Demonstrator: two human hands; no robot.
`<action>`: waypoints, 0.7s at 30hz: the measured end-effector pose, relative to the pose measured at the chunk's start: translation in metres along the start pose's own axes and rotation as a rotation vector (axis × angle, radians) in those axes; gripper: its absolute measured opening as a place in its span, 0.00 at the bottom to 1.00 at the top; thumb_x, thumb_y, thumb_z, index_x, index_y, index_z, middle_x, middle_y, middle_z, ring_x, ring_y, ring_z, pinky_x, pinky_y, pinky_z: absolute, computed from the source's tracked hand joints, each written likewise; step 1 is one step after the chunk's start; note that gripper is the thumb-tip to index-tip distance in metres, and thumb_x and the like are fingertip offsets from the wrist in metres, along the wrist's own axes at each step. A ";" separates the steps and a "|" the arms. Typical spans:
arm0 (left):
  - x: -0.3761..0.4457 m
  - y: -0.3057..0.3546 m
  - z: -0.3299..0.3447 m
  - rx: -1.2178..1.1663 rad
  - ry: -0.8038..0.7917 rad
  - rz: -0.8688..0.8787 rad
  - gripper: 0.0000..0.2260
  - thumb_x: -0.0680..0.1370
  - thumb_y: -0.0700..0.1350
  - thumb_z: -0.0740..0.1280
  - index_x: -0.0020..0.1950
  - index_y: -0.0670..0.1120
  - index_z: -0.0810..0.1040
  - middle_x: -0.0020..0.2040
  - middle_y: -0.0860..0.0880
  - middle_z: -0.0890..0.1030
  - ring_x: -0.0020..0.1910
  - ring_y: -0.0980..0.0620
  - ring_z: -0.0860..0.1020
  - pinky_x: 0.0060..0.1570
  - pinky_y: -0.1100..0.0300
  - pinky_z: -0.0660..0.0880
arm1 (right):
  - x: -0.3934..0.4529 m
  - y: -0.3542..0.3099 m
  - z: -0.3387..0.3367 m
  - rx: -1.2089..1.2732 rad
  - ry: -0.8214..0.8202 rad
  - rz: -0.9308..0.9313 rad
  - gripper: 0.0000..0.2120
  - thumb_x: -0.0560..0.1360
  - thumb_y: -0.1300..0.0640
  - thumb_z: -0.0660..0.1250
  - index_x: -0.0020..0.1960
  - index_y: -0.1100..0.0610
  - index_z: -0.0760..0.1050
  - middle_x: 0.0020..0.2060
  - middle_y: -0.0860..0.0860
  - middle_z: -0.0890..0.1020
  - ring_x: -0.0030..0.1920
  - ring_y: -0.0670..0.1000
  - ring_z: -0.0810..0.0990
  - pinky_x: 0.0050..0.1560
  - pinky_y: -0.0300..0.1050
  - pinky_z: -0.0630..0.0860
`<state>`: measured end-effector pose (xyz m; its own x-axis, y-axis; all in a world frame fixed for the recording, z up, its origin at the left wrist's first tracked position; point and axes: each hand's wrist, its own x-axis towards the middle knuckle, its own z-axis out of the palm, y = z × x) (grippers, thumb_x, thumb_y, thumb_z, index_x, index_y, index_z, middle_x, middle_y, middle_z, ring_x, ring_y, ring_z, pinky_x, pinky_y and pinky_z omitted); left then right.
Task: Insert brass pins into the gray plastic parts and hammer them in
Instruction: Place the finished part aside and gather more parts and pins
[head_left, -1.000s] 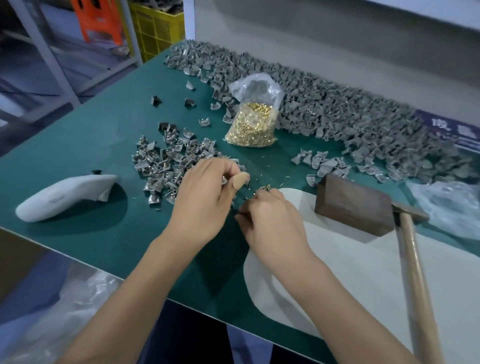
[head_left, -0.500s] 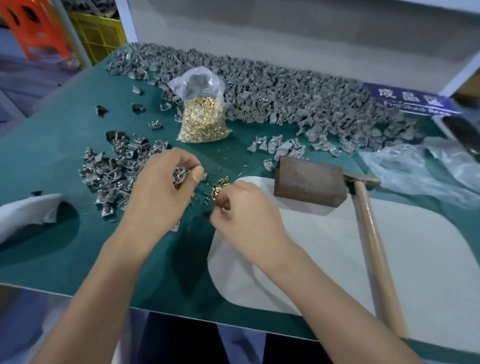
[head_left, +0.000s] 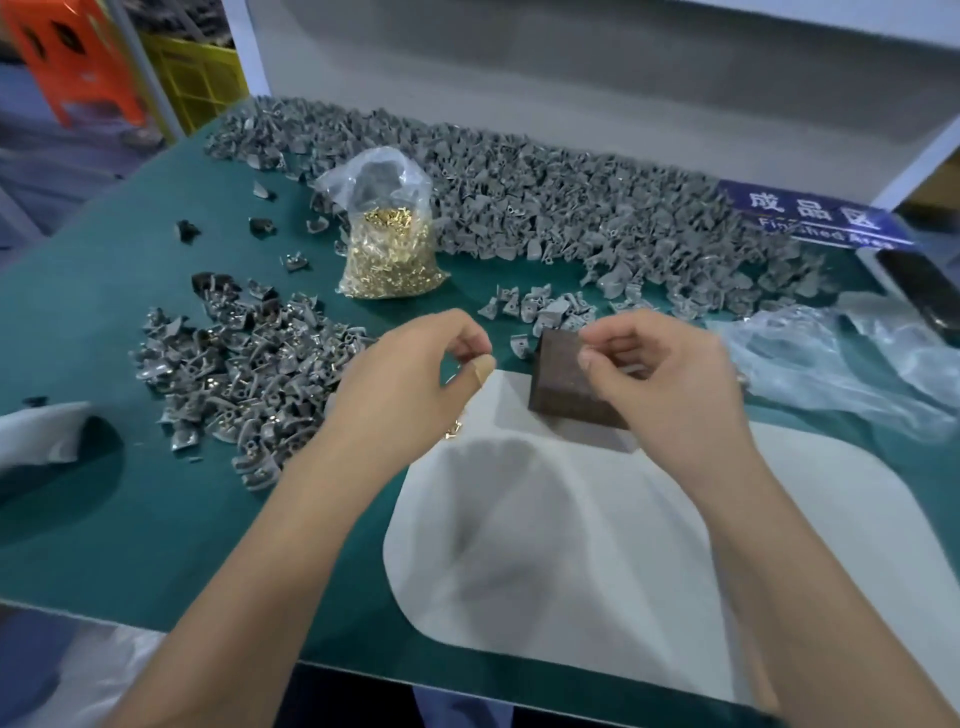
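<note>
Both hands are held raised over the white pad (head_left: 571, 545) on the desk (head_left: 130, 519), the left hand (head_left: 410, 379) and right hand (head_left: 665, 374) curled as if pinching something unseen, presumably a brass pin being brought to a gray part, while the bag of pins (head_left: 387, 249) stands behind them.

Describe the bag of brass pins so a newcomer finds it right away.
On the green table, look just in front of the long heap of gray parts along the back wall. The clear plastic bag stands there, the only thing filled with shiny gold pins.
</note>
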<state>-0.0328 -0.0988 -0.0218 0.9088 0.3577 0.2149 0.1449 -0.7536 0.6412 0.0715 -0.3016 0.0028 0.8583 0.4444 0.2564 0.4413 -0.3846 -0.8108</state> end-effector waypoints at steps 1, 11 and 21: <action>0.012 0.003 0.007 0.040 -0.041 0.004 0.03 0.79 0.55 0.67 0.52 0.61 0.75 0.48 0.64 0.79 0.38 0.68 0.74 0.36 0.60 0.67 | 0.004 0.005 -0.006 0.030 0.018 -0.003 0.10 0.74 0.61 0.76 0.45 0.46 0.84 0.39 0.42 0.86 0.41 0.44 0.84 0.47 0.41 0.79; 0.067 0.000 0.061 0.278 -0.104 0.033 0.15 0.77 0.48 0.70 0.62 0.59 0.77 0.57 0.59 0.77 0.55 0.54 0.77 0.44 0.58 0.72 | 0.017 0.053 -0.009 0.055 0.070 -0.031 0.08 0.77 0.57 0.74 0.50 0.44 0.85 0.43 0.38 0.86 0.43 0.44 0.85 0.45 0.45 0.81; 0.066 -0.001 0.062 0.014 0.115 0.074 0.05 0.78 0.56 0.68 0.53 0.60 0.78 0.44 0.59 0.76 0.42 0.60 0.73 0.36 0.64 0.68 | 0.010 0.062 -0.004 0.085 0.116 -0.043 0.03 0.79 0.45 0.69 0.51 0.40 0.81 0.41 0.40 0.85 0.41 0.49 0.85 0.43 0.51 0.82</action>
<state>0.0512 -0.1087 -0.0545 0.8665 0.3609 0.3449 0.0851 -0.7876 0.6102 0.1083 -0.3242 -0.0426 0.8655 0.3611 0.3471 0.4592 -0.2954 -0.8378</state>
